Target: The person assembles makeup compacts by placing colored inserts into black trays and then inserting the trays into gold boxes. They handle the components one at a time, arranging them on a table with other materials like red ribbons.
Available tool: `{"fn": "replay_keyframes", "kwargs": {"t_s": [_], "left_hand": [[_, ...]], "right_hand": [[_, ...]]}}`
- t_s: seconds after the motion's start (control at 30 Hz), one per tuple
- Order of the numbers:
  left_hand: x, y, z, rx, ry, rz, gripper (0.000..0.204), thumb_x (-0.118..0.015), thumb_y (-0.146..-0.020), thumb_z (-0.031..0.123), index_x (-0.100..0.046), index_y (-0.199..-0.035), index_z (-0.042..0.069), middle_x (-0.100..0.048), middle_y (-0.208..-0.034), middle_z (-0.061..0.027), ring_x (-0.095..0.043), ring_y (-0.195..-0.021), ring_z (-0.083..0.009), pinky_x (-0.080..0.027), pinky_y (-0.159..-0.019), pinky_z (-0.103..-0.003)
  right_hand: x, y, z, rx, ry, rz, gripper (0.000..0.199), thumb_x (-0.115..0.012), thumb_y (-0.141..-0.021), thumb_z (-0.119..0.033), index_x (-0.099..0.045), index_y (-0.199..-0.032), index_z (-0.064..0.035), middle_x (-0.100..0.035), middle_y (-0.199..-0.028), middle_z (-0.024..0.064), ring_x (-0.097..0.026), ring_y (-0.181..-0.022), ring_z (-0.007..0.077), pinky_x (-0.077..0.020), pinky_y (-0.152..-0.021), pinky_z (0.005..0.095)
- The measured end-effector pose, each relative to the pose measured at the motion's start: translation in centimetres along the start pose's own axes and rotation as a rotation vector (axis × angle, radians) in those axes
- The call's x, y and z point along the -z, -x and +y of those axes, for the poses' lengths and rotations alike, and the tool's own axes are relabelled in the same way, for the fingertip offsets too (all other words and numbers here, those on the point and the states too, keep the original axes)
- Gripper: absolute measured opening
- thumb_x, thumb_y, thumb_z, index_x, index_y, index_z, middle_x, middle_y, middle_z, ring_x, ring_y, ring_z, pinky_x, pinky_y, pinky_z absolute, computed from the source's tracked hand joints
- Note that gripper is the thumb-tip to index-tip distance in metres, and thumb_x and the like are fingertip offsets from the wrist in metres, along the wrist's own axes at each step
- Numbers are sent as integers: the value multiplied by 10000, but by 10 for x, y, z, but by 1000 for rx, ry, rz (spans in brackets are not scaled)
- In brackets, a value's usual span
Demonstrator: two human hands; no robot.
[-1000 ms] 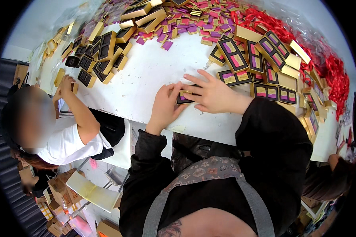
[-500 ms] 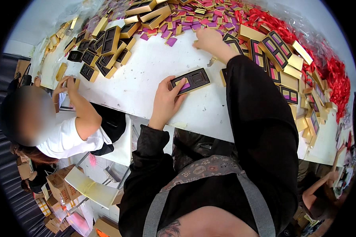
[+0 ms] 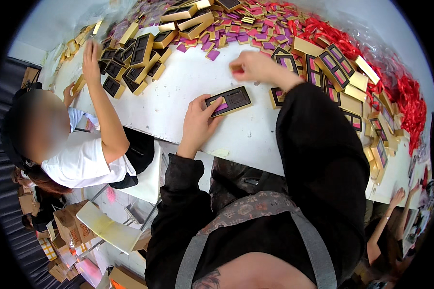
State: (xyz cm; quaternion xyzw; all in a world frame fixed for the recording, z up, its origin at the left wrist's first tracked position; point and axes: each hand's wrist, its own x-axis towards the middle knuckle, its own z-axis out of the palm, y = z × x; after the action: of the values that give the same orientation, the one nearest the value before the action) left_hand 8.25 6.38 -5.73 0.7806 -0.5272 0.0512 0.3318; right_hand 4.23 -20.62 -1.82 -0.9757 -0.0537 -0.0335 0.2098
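The left hand (image 3: 197,121) reaches over the near edge of the white table (image 3: 169,106), thumb on top, and grips the left end of an oblong box (image 3: 236,98), which lies between this edge and the right hand (image 3: 253,66); the right fingers are curled, something reddish at their tips, too blurred to tell if held; the box has shiny gold sides and black moulded hollows; a flat purple-and-gold piece (image 3: 221,107) sits beside the thumb.

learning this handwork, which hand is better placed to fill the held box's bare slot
Right, probably: the right hand is near the held box, something reddish apparently in its grip; the left hand is busy holding that box.
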Motion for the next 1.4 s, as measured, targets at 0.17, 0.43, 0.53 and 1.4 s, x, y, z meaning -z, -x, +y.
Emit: {"fn": "replay_keyframes", "kwargs": {"t_s": [0.17,0.43,0.53,1.4], "left_hand": [[3,2,-1,69,68,-44,526,-761,-718,120,-633,-1227,163,-519,-1216,-135,-527,-1011,-295,-467,-868,-373],[29,-47,-65,-48,74,-77,380,-747,-766,200,-670,-1125,100,-632,-1099,-100,-546,-1098,-298,-416,-977,-393],[64,-112,-126,124,-699,402,559,-703,-799,389,-552,-1268,124,-546,-1237,-192,-514,-1141,-365,-406,-954,-489],[-14,-18,-9,172,386,-45,971,-814,-661,23,-262,-1459,51,-481,-1261,-163,-519,-1150,-315,-457,-959,-359]], "right_hand": [[-51,68,-65,99,313,260,433,-702,-788,-338,-627,-1146,-107,-584,-1179,77,-534,-1126,258,-461,-882,387],[-47,65,-63,200,485,190,606,-631,-847,-402,-494,-1336,-71,-415,-1455,46,-407,-1307,262,-360,-1051,449],[-46,66,-59,164,422,133,616,-662,-824,-376,-488,-1335,-79,-453,-1401,63,-516,-1092,239,-434,-927,396],[4,-1,-25,84,-113,233,206,-631,-868,-204,-698,-1038,-109,-652,-885,131,-634,-864,288,-520,-769,378]]}}
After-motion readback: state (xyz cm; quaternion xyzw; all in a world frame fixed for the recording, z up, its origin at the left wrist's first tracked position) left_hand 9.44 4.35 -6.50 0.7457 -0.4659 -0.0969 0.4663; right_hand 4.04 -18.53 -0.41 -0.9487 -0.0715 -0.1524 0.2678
